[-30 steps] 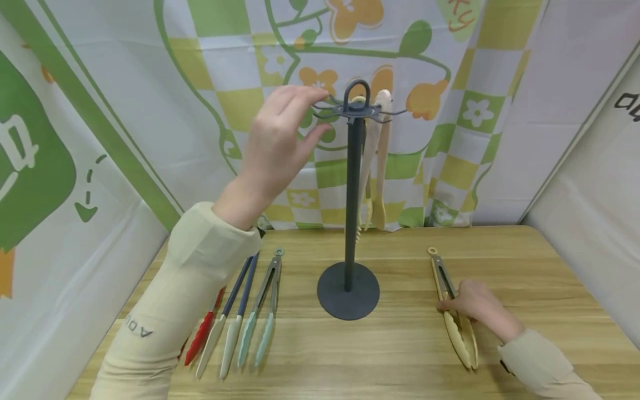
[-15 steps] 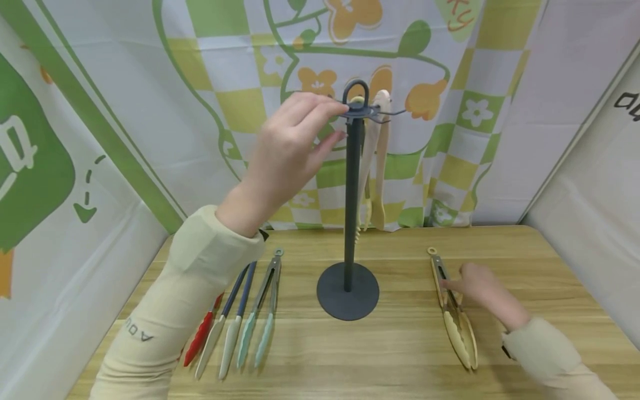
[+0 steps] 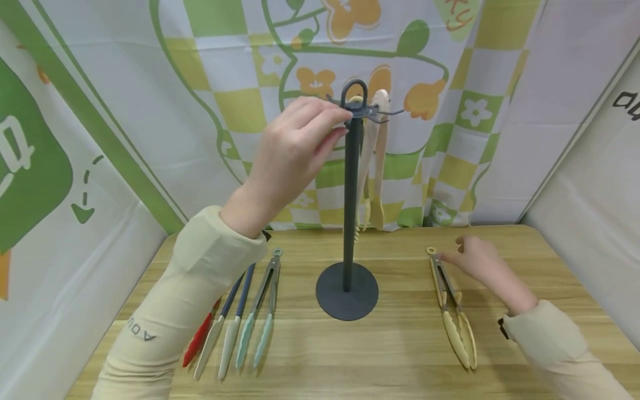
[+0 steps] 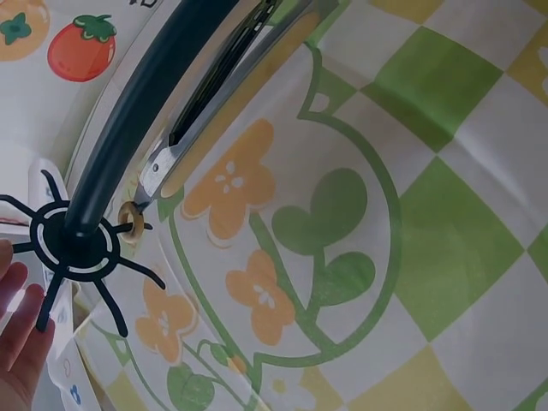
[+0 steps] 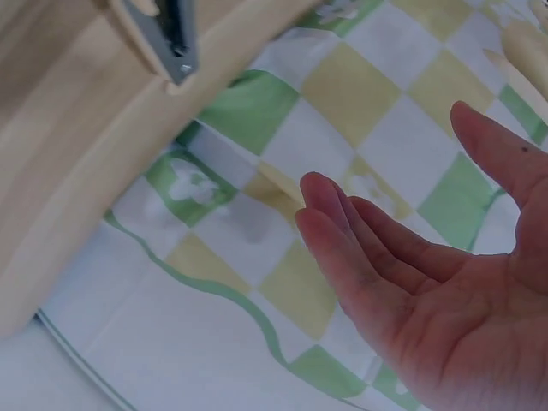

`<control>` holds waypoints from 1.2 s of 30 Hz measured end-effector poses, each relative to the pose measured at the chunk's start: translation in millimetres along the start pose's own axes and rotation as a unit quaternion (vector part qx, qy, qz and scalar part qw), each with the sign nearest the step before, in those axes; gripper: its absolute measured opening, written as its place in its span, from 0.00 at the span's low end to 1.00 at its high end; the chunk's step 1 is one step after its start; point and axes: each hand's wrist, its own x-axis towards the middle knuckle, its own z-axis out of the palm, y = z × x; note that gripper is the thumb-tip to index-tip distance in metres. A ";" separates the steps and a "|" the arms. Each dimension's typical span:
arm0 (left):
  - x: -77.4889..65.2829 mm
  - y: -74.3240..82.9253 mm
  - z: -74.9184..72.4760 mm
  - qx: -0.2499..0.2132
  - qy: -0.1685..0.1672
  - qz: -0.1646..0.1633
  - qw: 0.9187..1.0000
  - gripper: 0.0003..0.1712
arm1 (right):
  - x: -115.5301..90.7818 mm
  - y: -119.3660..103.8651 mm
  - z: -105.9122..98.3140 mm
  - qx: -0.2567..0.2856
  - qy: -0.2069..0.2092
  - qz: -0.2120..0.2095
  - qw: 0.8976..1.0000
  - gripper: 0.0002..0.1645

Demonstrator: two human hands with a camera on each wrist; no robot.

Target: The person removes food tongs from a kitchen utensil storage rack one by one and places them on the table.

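Observation:
My left hand pinches the hooked ring at the top of a dark utensil stand, thumb and forefinger on its left side. The left wrist view shows fingers among the stand's hooks. Several utensils hang from the far side, and tongs hang by a loop in the left wrist view. My right hand holds nothing, its fingers spread beside the upper end of yellow-tipped tongs on the table. Its open palm shows in the right wrist view.
Left of the stand, mint-tipped tongs, blue-handled tongs and red-tipped tongs lie side by side, partly behind my left sleeve. A patterned curtain hangs behind the wooden table.
My left hand has moved right and slightly down, from the hook ends to the ring. The right hand has slid up along the yellow-tipped tongs and left them, and they lie further open.

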 end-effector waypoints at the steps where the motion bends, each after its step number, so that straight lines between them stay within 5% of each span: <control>1: 0.0 0.1 0.0 0.002 0.002 0.002 1.000 0.06 | 0.5 -2.0 -1.4 0.001 0.007 -0.003 1.000 0.48; 17: 0.2 2.4 1.5 0.004 0.031 0.001 1.000 0.08 | 0.8 -39.2 -21.7 0.037 0.068 -0.023 0.997 0.46; 36: -7.7 -1.4 5.7 -0.058 0.078 -0.014 0.995 0.05 | -7.4 -63.7 -32.9 0.069 0.114 -0.046 0.990 0.40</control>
